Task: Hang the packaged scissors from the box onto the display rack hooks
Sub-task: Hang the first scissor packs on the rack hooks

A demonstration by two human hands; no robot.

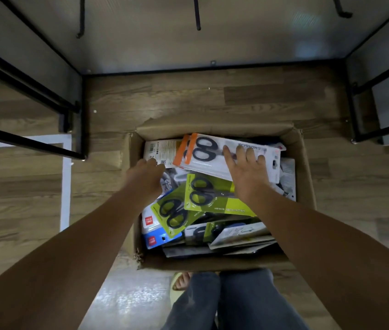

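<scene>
In the head view, the right hand (246,167) lies with fingers spread flat on the white-and-orange scissors pack (215,154), topmost in the box (304,163). The left hand (146,172) reaches beside it; its fingers are hidden, grip unknowable. 2 stacked packs could lift together. Rack hooks (197,15) are cut off above.
</scene>
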